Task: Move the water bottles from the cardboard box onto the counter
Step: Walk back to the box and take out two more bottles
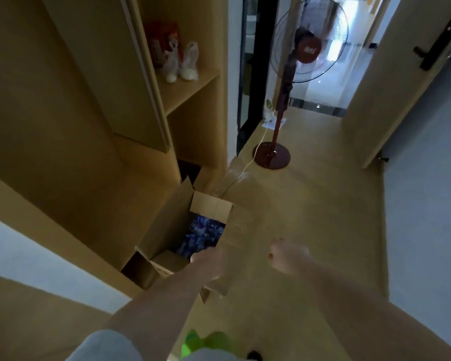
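An open cardboard box (167,230) stands on the wooden floor against the cabinet, its flaps up. Inside lie several water bottles (201,235) with blue labels, packed close together. My left hand (207,261) reaches down over the box's near right rim, just beside the bottles; it is blurred and its fingers are hidden. My right hand (287,256) hovers over the bare floor to the right of the box, fingers loosely curled and holding nothing. A pale counter surface (13,256) runs along the left edge of the view.
A dark red standing fan (271,155) stands further down the hallway, its white cord (248,165) trailing toward the box. The wooden cabinet's shelf (188,87) holds white bags and a red pack. An open door (391,82) is at right. Green footwear (206,342) shows below.
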Tool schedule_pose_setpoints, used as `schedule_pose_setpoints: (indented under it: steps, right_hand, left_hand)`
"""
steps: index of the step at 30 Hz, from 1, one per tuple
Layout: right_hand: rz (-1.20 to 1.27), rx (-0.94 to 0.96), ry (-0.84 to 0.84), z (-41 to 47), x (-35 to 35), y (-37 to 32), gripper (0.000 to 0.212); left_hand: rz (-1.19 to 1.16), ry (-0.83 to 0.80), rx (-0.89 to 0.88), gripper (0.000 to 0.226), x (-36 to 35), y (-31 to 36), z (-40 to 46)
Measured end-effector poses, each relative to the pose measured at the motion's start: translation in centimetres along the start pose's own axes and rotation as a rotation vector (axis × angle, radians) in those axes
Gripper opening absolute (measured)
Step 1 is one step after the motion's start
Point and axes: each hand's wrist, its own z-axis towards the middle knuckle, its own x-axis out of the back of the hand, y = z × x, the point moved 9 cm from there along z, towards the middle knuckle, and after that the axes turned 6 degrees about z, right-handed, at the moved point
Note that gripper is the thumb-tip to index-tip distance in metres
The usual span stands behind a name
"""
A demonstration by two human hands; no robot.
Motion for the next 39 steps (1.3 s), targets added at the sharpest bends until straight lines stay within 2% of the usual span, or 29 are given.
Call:
schedule_pose_setpoints:
  steps: [6,13,20,27,32,37,39]
  right_hand:
    - [-0.054,0.143,-0.046,8.9,2.5,-1.5,0.028]
    - [-0.189,0.249,-0.122,19.0,6.3,-4.2,0.028]
    - [-0.263,0.368,-0.206,27.0,8.3,-7.8,0.027]
    - [-0.486,0.616,-0.333,33.5,6.0,-12.7,0.022]
    - [-0.576,0.732,-0.464,38.4,3.9,-14.1,0.019]
    - [-0.614,0.832,-0.573,42.7,0.3,-15.5,0.032]
    - [-0.601,0.857,-0.592,44.7,-2.0,-15.9,0.024]
  left_hand:
    - [-0.145,-0.06,0.1,0.029,2.1,-2.0,6.8]
    - [-0.317,-0.075,0.179,0.029,5.9,-4.0,15.4]
    - [-0.471,-0.131,0.291,0.033,7.5,-8.4,19.3]
    - [-0.707,-0.152,0.545,0.032,4.6,-14.0,21.0]
    - [-0.892,-0.161,0.731,0.03,2.1,-13.8,22.3]
    - [-1.037,-0.177,0.882,0.026,-1.9,-13.7,25.5]
    - [-1.098,-0.175,0.919,0.027,-4.4,-13.7,27.7]
